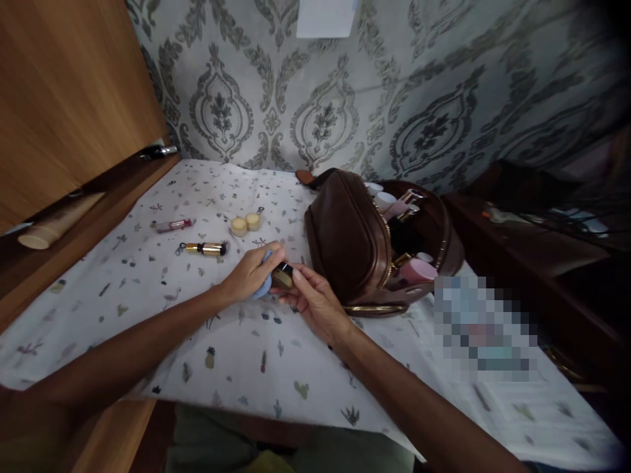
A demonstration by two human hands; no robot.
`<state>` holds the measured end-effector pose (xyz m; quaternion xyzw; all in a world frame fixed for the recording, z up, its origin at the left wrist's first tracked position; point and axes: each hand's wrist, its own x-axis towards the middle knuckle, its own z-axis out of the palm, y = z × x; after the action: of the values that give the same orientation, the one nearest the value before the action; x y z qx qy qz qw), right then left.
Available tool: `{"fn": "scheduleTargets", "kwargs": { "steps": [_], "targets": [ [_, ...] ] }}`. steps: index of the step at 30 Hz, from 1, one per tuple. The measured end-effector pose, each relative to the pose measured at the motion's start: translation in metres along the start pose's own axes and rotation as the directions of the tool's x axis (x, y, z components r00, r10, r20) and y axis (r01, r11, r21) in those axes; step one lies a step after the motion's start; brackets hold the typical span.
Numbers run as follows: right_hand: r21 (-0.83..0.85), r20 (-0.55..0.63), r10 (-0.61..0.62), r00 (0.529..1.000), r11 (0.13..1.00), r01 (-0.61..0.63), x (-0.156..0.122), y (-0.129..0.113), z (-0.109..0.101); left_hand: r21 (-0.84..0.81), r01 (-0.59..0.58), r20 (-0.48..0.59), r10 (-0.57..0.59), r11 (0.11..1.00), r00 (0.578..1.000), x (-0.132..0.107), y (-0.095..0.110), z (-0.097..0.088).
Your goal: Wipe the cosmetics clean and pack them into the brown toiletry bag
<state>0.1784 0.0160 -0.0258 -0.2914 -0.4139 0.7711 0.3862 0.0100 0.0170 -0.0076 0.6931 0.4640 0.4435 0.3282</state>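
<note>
My left hand (251,270) is closed around a small blue cloth (263,284) and presses it against a small dark, gold-trimmed cosmetic tube (282,274). My right hand (313,299) pinches that tube from the right side. Both hands meet above the patterned white tablecloth (256,355), just left of an open brown leather bag (352,243). The bag holds several cosmetic items, among them a pink jar (418,269) and white caps (379,194).
On the cloth lie a gold and black lipstick (206,248), a pink lip-gloss tube (172,225) and two small cream jars (245,223). A beige tube (54,226) rests on the wooden ledge at left. Dark furniture stands at right.
</note>
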Motion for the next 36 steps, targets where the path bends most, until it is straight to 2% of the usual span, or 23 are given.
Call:
{"fn": "scheduleTargets", "kwargs": {
  "steps": [4, 8, 16, 22, 28, 31, 36],
  "targets": [
    [0.028, -0.026, -0.006, 1.000, 1.000, 0.007, 0.002, 0.002, -0.002, 0.023, -0.163, 0.077, 0.161, 0.986, 0.984, -0.002, -0.001, 0.002],
    [0.044, -0.078, -0.022, 0.997, 0.999, 0.025, 0.005, 0.007, -0.002, 0.096, -0.232, 0.142, 0.217, 0.968, 0.966, -0.004, -0.006, 0.002],
    [0.002, -0.045, -0.006, 0.999, 1.000, 0.006, 0.001, 0.001, 0.000, 0.206, -0.259, 0.052, 0.254, 0.944, 0.966, -0.009, 0.000, 0.004],
    [-0.195, -0.001, -0.030, 1.000, 0.980, 0.029, -0.003, 0.001, -0.002, 0.230, -0.262, 0.059, 0.255, 0.937, 0.965, -0.008, 0.002, 0.002],
    [-0.272, 0.025, -0.040, 0.999, 0.961, 0.045, -0.004, 0.001, -0.001, 0.255, -0.249, 0.084, 0.235, 0.934, 0.968, -0.006, 0.009, 0.002],
    [-0.350, 0.029, -0.108, 0.994, 0.930, 0.112, -0.004, 0.001, -0.002, 0.304, -0.221, 0.101, 0.200, 0.927, 0.975, -0.007, 0.011, 0.002],
    [-0.517, 0.042, -0.243, 0.969, 0.825, 0.229, -0.003, 0.007, -0.005, 0.331, -0.217, 0.091, 0.197, 0.919, 0.976, -0.007, 0.009, 0.004]
  ]
}}
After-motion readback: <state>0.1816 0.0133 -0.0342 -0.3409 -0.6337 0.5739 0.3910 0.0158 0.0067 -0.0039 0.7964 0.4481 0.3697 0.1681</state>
